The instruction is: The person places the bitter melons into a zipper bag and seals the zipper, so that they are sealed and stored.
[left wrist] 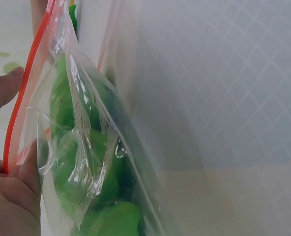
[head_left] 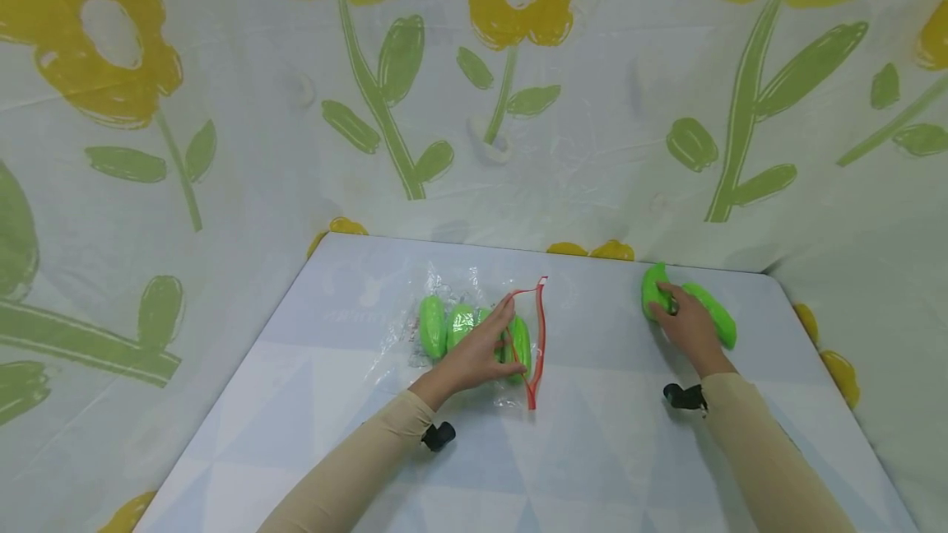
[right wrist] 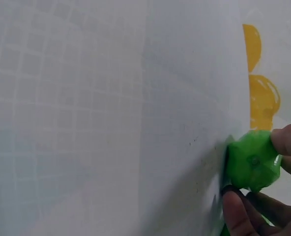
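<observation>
A clear zip bag (head_left: 403, 344) with a red zip strip (head_left: 541, 336) lies on the table, its mouth spread apart toward the right. Several bright green, elongated vegetable-like pieces (head_left: 433, 327) show through its plastic. My left hand (head_left: 470, 356) is at this mouth, thumb and fingers spread apart against the red edges; one fingertip shows through the film in the left wrist view. At the table's far right, my right hand (head_left: 690, 327) grips a green vegetable-like piece (right wrist: 253, 161), thumb on one side and fingers on the other. Another such piece (head_left: 714, 315) lies just right of this hand.
The pale table (head_left: 592, 451) has a patterned top. A flower-printed cloth (head_left: 607, 122) rises behind its back edge and along the sides. Small black wrist cameras (head_left: 439, 436) sit at both sleeve cuffs.
</observation>
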